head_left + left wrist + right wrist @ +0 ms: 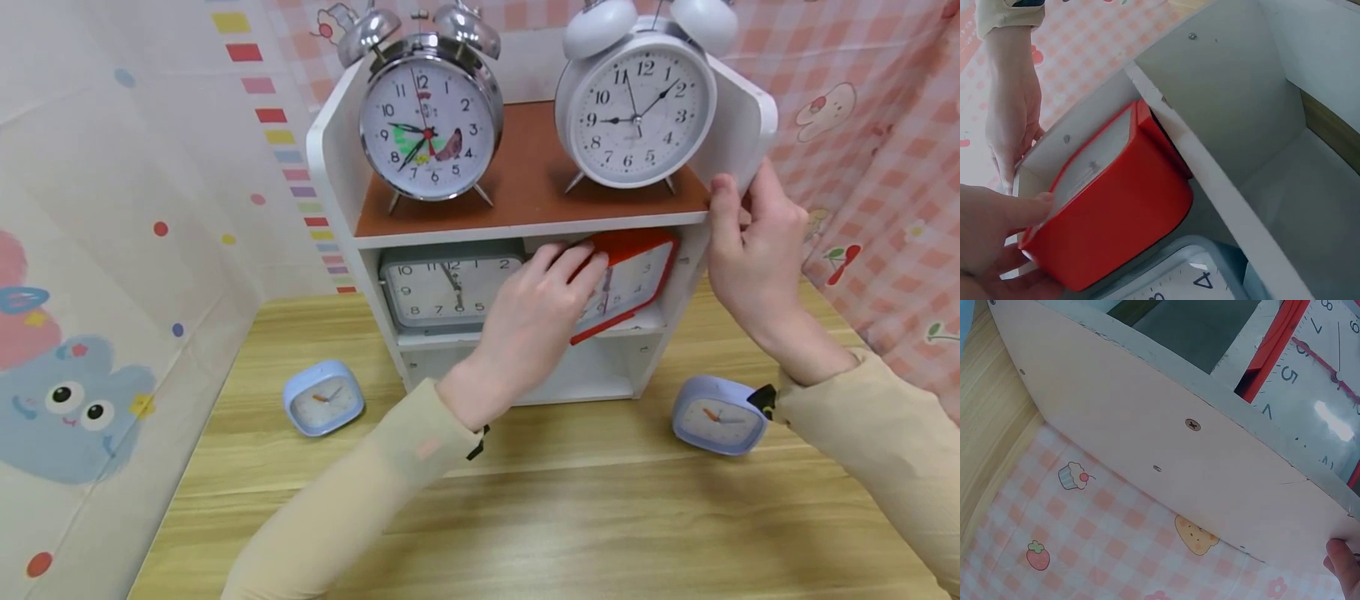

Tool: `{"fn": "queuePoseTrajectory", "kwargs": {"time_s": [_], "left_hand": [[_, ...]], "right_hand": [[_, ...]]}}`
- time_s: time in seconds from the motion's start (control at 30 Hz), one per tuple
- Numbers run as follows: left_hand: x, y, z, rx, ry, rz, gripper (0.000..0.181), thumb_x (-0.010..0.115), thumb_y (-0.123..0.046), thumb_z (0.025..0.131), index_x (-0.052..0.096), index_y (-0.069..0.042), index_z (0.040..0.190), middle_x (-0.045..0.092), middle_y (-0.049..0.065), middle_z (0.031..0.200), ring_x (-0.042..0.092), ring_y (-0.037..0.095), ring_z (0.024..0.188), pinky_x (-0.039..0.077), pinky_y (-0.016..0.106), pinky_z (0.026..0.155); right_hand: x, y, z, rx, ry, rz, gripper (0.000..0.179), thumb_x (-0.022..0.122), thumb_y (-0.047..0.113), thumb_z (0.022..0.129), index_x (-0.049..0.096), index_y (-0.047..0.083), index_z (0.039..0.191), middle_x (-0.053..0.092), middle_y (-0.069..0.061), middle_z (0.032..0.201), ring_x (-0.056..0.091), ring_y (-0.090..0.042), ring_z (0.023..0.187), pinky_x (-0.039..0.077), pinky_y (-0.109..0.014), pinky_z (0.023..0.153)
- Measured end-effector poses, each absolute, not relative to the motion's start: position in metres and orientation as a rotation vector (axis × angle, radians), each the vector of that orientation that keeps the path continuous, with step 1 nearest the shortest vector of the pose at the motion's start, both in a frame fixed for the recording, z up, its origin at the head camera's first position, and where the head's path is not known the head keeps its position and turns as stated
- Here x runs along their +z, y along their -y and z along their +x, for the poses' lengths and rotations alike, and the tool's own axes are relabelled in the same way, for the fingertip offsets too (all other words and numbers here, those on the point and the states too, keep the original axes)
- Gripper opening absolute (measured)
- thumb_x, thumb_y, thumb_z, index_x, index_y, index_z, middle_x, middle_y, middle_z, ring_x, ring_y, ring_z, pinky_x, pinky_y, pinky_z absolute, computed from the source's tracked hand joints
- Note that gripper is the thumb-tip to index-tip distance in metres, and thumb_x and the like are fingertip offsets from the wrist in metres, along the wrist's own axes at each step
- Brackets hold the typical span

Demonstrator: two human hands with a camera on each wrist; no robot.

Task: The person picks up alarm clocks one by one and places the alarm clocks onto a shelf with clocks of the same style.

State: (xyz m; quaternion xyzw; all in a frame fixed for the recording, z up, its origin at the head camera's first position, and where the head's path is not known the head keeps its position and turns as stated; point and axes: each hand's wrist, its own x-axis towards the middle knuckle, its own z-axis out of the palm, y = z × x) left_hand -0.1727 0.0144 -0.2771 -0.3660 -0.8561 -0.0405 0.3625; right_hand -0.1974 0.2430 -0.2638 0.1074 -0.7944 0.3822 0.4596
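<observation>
My left hand grips a red square clock at its upper left, the thumb on its face and the fingers on its casing in the left wrist view. The red clock sits tilted in the middle compartment of a white shelf, its lower edge jutting past the board. Beside it stands a grey-green square clock, partly behind my left hand. My right hand holds the shelf's right side panel, thumb at the front edge; only a fingertip shows in the right wrist view.
On the brown top board stand a silver twin-bell alarm clock and a white one. Two small blue clocks, one left and one right, stand on the wooden table. Patterned cloth hangs behind.
</observation>
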Motion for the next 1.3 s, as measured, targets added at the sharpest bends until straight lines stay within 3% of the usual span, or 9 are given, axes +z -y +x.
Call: {"fn": "queuePoseTrajectory", "kwargs": {"time_s": [0.33,0.67,0.87,1.03,1.3], "left_hand": [[-0.269,-0.015,-0.175,-0.016,2.327,-1.025,0.042,0.072,-0.016,0.100,0.063,-0.011,0.141,0.069,0.006,0.136,0.068,0.022,0.115,0.062,0.028,0.092],[-0.265,-0.014,-0.179,-0.016,2.377,-1.072,0.039,0.069,-0.011,0.101,0.061,-0.011,0.139,0.067,0.006,0.134,0.068,0.023,0.112,0.062,0.029,0.088],[-0.264,-0.014,-0.183,0.006,2.381,-1.089,0.044,0.065,0.001,0.097,0.059,-0.010,0.140,0.066,0.005,0.135,0.067,0.024,0.108,0.062,0.030,0.081],[-0.262,-0.015,-0.188,0.040,2.407,-1.103,0.054,0.065,0.005,0.094,0.057,-0.012,0.144,0.065,0.005,0.137,0.067,0.026,0.113,0.062,0.033,0.083],[-0.260,-0.016,-0.194,0.063,2.427,-1.110,0.054,0.063,0.008,0.095,0.057,-0.014,0.144,0.066,0.004,0.140,0.070,0.026,0.114,0.063,0.036,0.082]], "right_hand": [[-0.263,-0.242,-0.197,0.939,1.956,0.262,0.040,0.052,0.028,0.110,0.066,-0.004,0.131,0.073,-0.031,0.121,0.053,0.032,0.099,0.045,0.002,0.084],[-0.263,-0.243,-0.196,0.931,1.965,0.268,0.041,0.051,0.027,0.110,0.065,-0.004,0.133,0.072,-0.032,0.123,0.052,0.033,0.097,0.043,0.001,0.080],[-0.264,-0.243,-0.196,0.933,1.961,0.268,0.041,0.051,0.025,0.110,0.064,-0.006,0.132,0.072,-0.033,0.123,0.051,0.032,0.094,0.042,-0.001,0.077],[-0.263,-0.243,-0.196,0.936,1.972,0.261,0.043,0.051,0.027,0.110,0.063,-0.008,0.133,0.073,-0.030,0.125,0.053,0.031,0.097,0.043,0.000,0.079],[-0.263,-0.243,-0.196,0.968,1.964,0.252,0.043,0.051,0.028,0.109,0.065,-0.005,0.132,0.074,-0.025,0.127,0.055,0.029,0.101,0.046,0.001,0.083]]}}
